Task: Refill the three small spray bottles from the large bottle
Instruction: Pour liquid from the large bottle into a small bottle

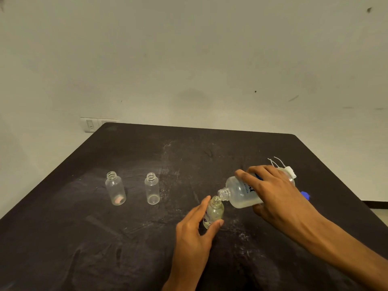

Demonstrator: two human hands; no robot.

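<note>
Pouring: right hand (pixel 277 192) grips large bottle (pixel 241 193) at three o'clock; left hand (pixel 195 227) steadies small bottle (pixel 213 214). Advice: tilt slowly, mouths aligned.

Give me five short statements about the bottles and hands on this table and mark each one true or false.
1. The right hand tips the large bottle toward a small bottle. True.
2. The left hand rests flat on the table, away from every bottle. False: it steadies the small bottle being filled.
3. The two small bottles on the left stand upright with no caps. True.
4. The large bottle's mouth is capped. False: its neck is open, right at the small bottle's opening.
5. All three small bottles lie on their sides. False: all three stand upright.
</note>
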